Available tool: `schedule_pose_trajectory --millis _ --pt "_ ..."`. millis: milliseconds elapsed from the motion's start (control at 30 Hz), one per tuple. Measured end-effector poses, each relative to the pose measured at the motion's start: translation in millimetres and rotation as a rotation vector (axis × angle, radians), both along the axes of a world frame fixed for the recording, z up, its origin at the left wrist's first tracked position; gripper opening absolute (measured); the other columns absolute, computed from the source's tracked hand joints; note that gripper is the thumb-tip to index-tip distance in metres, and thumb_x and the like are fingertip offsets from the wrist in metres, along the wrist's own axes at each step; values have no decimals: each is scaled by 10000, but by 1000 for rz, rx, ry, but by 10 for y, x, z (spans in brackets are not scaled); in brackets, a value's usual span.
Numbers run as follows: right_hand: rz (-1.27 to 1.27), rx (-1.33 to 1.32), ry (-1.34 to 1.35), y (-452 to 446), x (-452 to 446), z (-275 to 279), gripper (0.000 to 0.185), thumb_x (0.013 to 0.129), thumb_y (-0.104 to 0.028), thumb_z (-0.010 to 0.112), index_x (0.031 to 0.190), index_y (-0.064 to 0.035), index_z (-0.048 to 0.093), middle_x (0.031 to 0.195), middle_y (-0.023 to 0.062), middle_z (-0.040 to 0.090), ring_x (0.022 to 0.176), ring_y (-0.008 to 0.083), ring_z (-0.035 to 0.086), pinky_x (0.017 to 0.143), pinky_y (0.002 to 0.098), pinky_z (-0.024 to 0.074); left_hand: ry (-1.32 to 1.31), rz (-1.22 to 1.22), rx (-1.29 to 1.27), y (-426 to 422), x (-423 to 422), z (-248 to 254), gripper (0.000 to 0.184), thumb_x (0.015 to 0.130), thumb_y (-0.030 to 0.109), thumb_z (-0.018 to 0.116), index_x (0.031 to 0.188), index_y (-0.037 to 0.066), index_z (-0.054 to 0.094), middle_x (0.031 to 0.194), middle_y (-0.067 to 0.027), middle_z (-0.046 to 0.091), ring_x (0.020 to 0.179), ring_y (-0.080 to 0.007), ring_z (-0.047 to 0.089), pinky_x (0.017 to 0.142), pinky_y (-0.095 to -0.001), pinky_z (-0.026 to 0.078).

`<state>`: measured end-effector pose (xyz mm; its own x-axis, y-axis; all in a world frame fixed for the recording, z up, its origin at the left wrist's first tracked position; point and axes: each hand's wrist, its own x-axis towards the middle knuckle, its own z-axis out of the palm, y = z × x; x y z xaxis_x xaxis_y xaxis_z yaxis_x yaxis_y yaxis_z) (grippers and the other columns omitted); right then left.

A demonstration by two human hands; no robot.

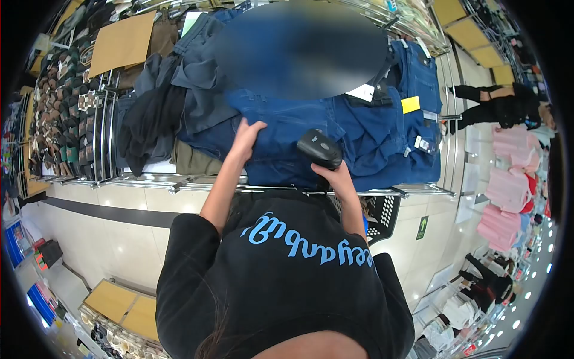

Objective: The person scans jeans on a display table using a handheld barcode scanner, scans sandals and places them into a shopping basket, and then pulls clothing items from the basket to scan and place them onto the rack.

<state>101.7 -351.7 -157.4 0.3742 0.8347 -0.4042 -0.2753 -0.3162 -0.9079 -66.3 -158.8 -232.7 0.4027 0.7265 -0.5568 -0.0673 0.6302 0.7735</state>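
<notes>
My right hand (336, 175) is wrapped around a black handheld barcode scanner (320, 149), held above a pile of blue jeans. To the left, my left hand (246, 139) grips a pair of blue jeans (281, 119), thumb on top; its other fingers are partly hidden in the cloth. Dark grey trousers (206, 96) lie just beyond it. A yellow tag (411, 105) and a white label (426, 144) show on jeans at the right. A blurred patch hides the far middle of the pile.
A metal rail (173, 182) edges the display stand in front of me. Racks of shoes (63, 113) stand at left, with brown cardboard (122, 45) behind. Below the rail at right is a black perforated basket (382, 215). Pink clothes (508, 185) hang farther right, near another person (508, 105).
</notes>
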Motion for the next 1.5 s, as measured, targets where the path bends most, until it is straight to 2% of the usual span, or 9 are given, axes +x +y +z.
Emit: schedule_pose_trajectory --millis 100,233,400,567,733,867,1167,1367,1500 --pt "-14 11 255 6 34 84 521 766 -40 699 1249 -28 504 1173 54 562 990 112 550 872 265 433 47 -370 -153 -228 258 653 385 764 148 644 1062 -52 504 994 -158 607 905 -216 619 767 -305 512" --pt "-116 55 442 -31 179 137 397 793 -14 652 1177 -45 557 1045 45 607 993 159 562 865 300 451 82 -1062 690 -584 525 753 512 735 179 664 1188 6 501 1071 -188 629 1015 -263 597 866 -386 446" --pt "-174 138 397 -88 395 187 435 804 0 625 1226 -24 524 1164 91 595 1081 182 547 940 316 423 -78 -1010 556 -566 581 1014 536 813 214 671 1284 46 479 825 -97 599 780 -93 563 722 -249 454" --pt "-405 181 291 -40 552 271 474 802 -14 620 1254 5 479 1170 111 582 1104 204 538 978 334 413 -301 -459 513 -445 372 884 415 853 34 570 1261 52 501 1051 -41 586 867 -78 540 773 -214 446" --pt "-740 221 175 -427 1128 528 414 831 -121 636 1205 -4 504 1144 110 584 1079 230 560 966 382 447 479 -919 1129 -285 -222 133 874 665 177 737 1419 142 297 1338 -137 398 1241 -334 377 979 -481 359" --pt "-909 379 -34 -668 1314 927 452 847 -133 624 1257 -13 478 1224 113 551 1152 223 514 1003 390 408 768 -1025 1278 -458 -384 -129 997 559 331 813 1421 274 315 1455 -79 267 1330 -303 272 971 -585 326" --pt "-1106 634 -304 -803 1414 1325 463 875 -86 561 1310 -16 423 1280 115 528 1198 238 469 1051 400 350 642 -952 1222 -230 -442 -234 411 693 136 693 1100 181 652 1315 -47 508 1054 -213 551 811 -312 486" --pt "-977 538 -360 -884 1448 1307 460 869 -78 568 1300 8 431 1265 119 545 1176 223 488 1035 381 362 267 -820 905 471 -488 131 236 858 194 600 967 -15 611 851 -157 637 793 -262 619 741 -320 466" --pt "-884 437 -418 -756 1347 1233 468 849 -63 593 1287 14 450 1249 120 559 1155 202 504 1010 356 385 193 13 764 1160 -923 479 248 891 173 588 1033 -28 614 1039 -57 617 957 -162 575 882 -267 421"
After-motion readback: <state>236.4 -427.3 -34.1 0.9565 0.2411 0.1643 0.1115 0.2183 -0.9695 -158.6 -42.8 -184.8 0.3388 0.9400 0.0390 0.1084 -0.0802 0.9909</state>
